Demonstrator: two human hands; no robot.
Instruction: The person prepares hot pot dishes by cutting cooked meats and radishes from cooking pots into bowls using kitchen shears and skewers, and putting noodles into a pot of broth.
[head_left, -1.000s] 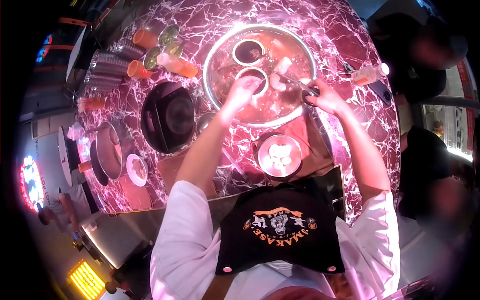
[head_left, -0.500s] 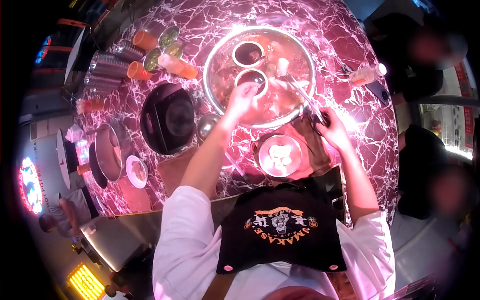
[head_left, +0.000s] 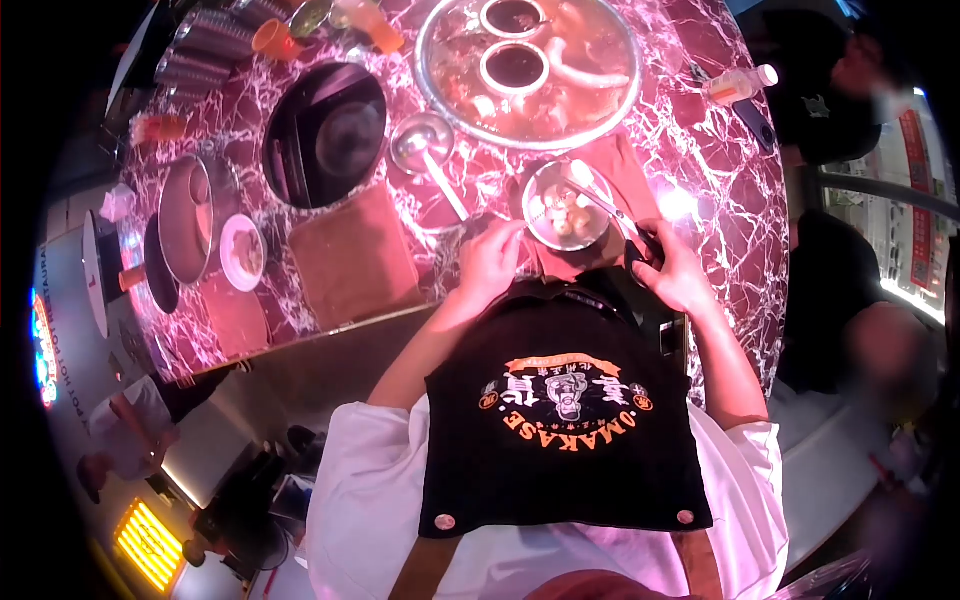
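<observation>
My right hand (head_left: 672, 268) grips the black handles of a pair of scissors (head_left: 608, 203), whose metal blades reach over a small round bowl (head_left: 530, 205). Pale, rounded pieces of food (head_left: 568, 220) lie in the bowl beneath the blades. At the bowl's near left side, my left hand (head_left: 492, 262) has its fingers together, with the fingertips at the rim. Beyond the bowl stands a large round pot (head_left: 421, 75) of reddish broth, with two dark-filled round wells in it. A long pale piece of food (head_left: 585, 76) lies in the broth.
Left of the pot are a metal ladle (head_left: 440, 182) and a black round hotplate (head_left: 290, 150). A brown placemat (head_left: 355, 262), a pan (head_left: 176, 235) and a small plate (head_left: 256, 255) sit farther left. A bottle (head_left: 738, 86) and phone (head_left: 754, 126) lie right, near people in dark clothes.
Both hands have come back from over the pot to the small bowl, the scissors with them. The camera has tilted down, so the table sits higher in view.
</observation>
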